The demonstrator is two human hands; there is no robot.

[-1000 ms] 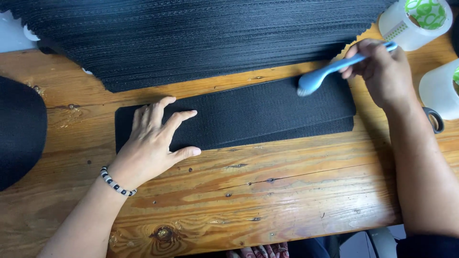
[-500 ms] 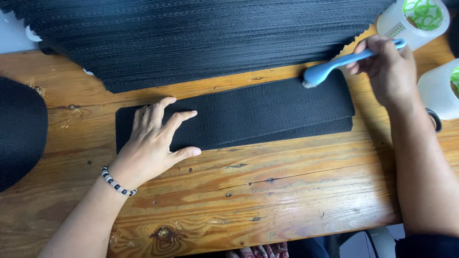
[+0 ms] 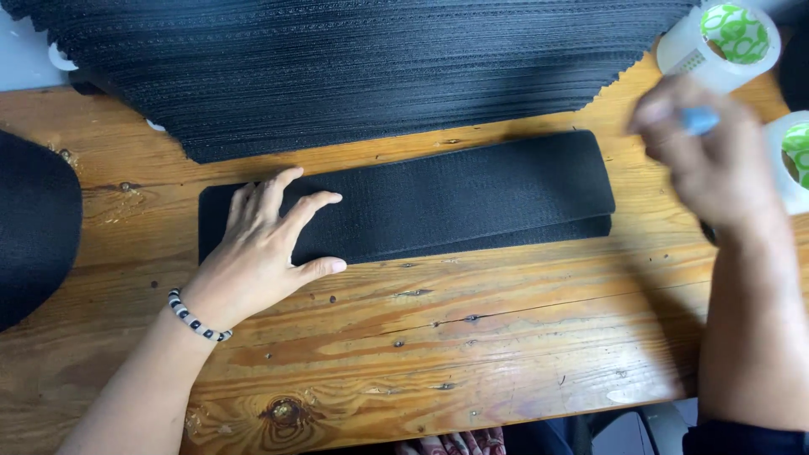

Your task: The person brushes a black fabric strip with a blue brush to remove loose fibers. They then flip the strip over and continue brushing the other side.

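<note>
Two hands: both over the wooden surface (image 3: 472, 337), one at each end of the folded black strip (image 3: 455, 198).
Change: a second ago the blue-handled tool (image 3: 698, 120) had its head on the strip's right end; now it has lifted clear toward the upper right of the frame, and only a blurred bit of blue handle shows.
Meaning: judging by this, the pass over the strip's right end looks finished.
Left hand (image 3: 265, 244): unmoved, opened flat with fingers spread, pressing the strip's left end.
Right hand (image 3: 716, 156): motion-blurred, curled closed around the tool.
Strip: centre of frame, below the black fabric stack (image 3: 354, 67).
Nearby: two white containers with green tops (image 3: 725, 38), upper right.
</note>
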